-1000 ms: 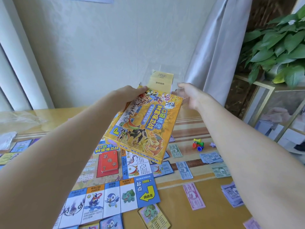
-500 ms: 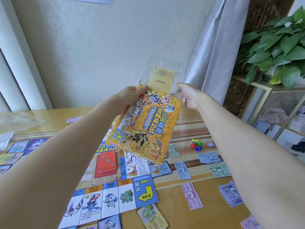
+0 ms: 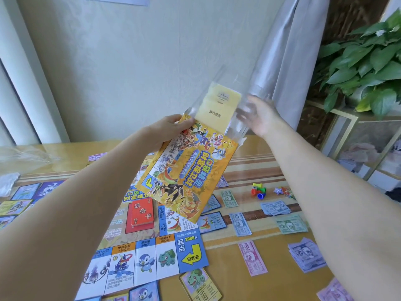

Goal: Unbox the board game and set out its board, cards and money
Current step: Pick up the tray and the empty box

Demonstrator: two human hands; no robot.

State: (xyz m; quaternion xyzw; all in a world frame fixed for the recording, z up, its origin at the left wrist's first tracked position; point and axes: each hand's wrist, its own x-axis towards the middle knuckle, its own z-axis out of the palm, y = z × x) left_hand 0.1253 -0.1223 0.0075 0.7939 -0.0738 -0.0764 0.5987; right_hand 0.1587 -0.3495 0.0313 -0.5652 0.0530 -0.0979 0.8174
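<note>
My left hand (image 3: 171, 127) grips the top left corner of the yellow game box (image 3: 188, 177), held tilted above the table. A pale yellow flap or leaflet (image 3: 217, 107) sticks out of the box's top inside a clear plastic sleeve (image 3: 230, 83). My right hand (image 3: 258, 116), blurred, holds that sleeve at its right side. Below, the game board (image 3: 152, 255) lies unfolded with a red card deck (image 3: 142, 213) on it. Banknotes (image 3: 239, 224) and a purple money stack (image 3: 306, 255) lie to the right. Picture cards (image 3: 26, 192) lie to the left.
Small coloured tokens (image 3: 258, 191) sit on the wooden table (image 3: 249, 161) right of the board. Crumpled clear wrap (image 3: 23, 157) lies at far left. A grey curtain (image 3: 290, 61), a leafy plant (image 3: 364, 68) and a glass cabinet stand at the right.
The clear sleeve has slid further up and off the box top as my right hand rose to the right. My left hand keeps its grip on the box.
</note>
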